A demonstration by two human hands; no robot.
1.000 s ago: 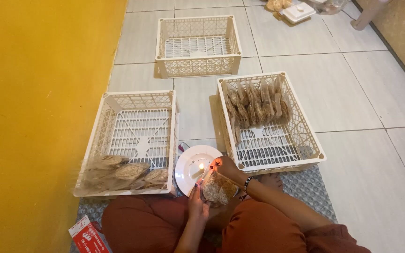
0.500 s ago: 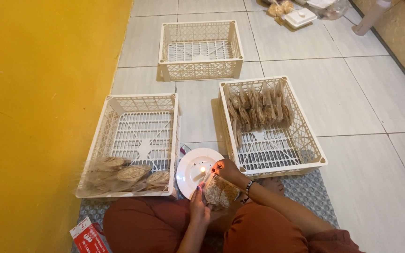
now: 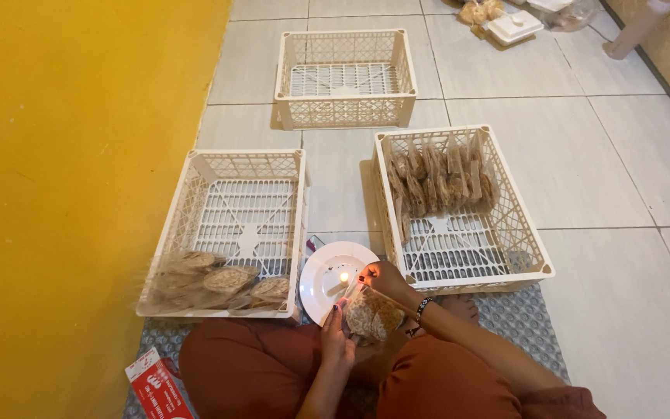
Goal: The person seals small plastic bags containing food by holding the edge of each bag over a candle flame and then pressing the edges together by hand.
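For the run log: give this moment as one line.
left hand: holds cracker bag | right hand: holds bag top at flame on white plate | crates: three

Counts around my hands

I count three white crates [image 3: 346, 77], one white plate [image 3: 327, 275] with one small flame [image 3: 343, 276] just ahead of my right hand [image 3: 385, 281], and one red box [image 3: 157, 384] beside my left hand [image 3: 336, 341].

yellow wall [image 3: 79, 155], pale tiled floor [image 3: 622, 178]

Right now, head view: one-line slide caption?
Both hands, left hand and right hand, hold a clear snack packet beside a small flame over a white plate.
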